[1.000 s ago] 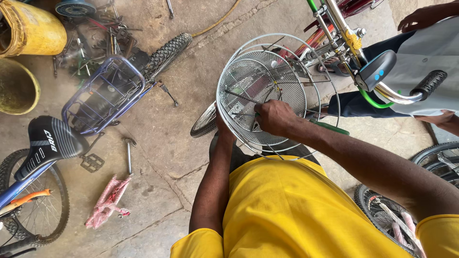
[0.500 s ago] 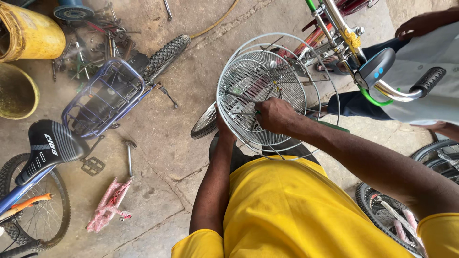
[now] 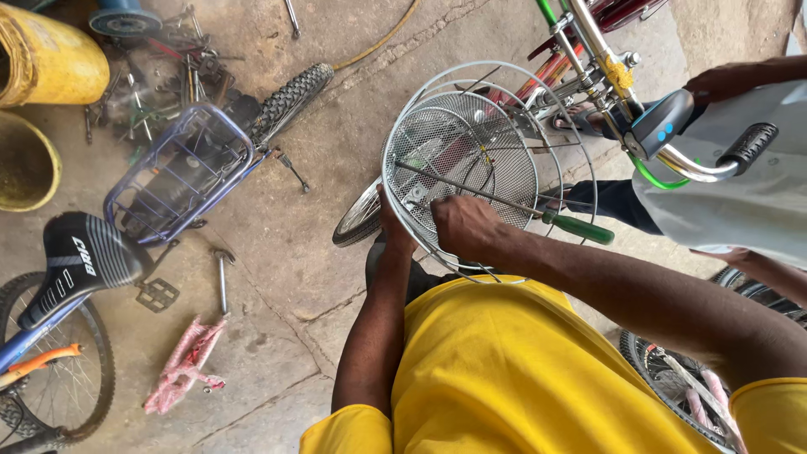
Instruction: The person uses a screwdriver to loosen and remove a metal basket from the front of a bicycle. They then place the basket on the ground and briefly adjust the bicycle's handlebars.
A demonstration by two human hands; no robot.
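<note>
Two hands grip one wire basket (image 3: 471, 160), right (image 3: 461, 225) firmly, left (image 3: 393, 220) seemingly.

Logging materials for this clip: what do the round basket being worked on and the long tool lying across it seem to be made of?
Round basket: looks like silvery metal wire and fine mesh, glinting along the rim. Long tool: thin grey shaft, probably steel, with a glossy green handle, likely plastic. It looks like a screwdriver.
</note>
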